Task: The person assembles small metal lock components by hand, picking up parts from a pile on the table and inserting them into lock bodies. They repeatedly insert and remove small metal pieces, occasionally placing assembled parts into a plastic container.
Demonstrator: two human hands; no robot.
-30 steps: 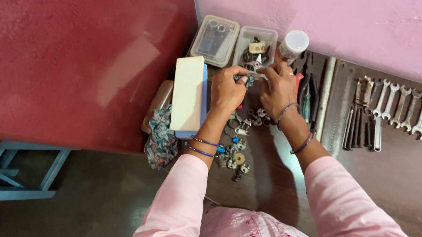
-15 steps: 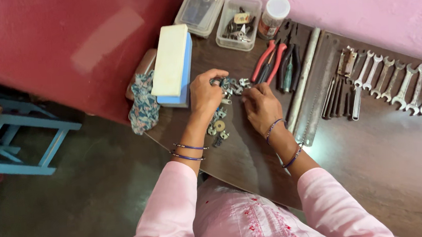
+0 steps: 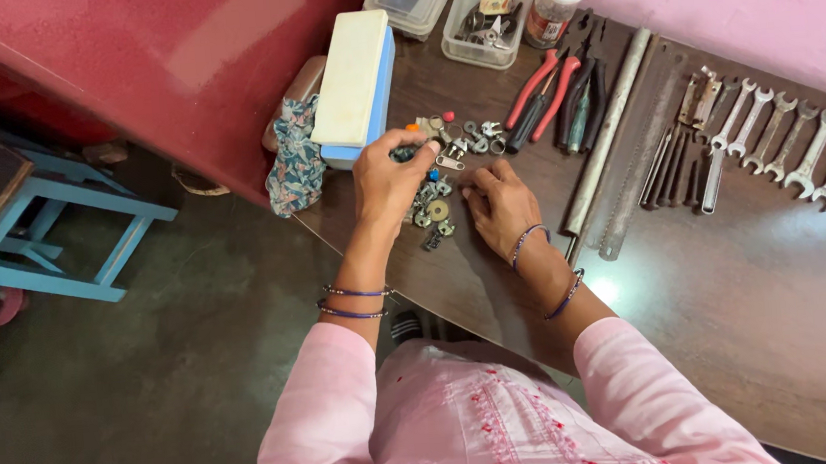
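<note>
Dark brown tabletop [image 3: 735,334] against pink wall, head view: wrenches [image 3: 799,148] and pliers [image 3: 549,94] lie in rows, apparently sorted by kind. My left hand [image 3: 389,180] curls, fingertips pinching a small dark part above the scattered small hardware [image 3: 443,176]. My right hand [image 3: 501,205] rests loosely open, fingertips touching the pile's edge, gripping nothing.
</note>
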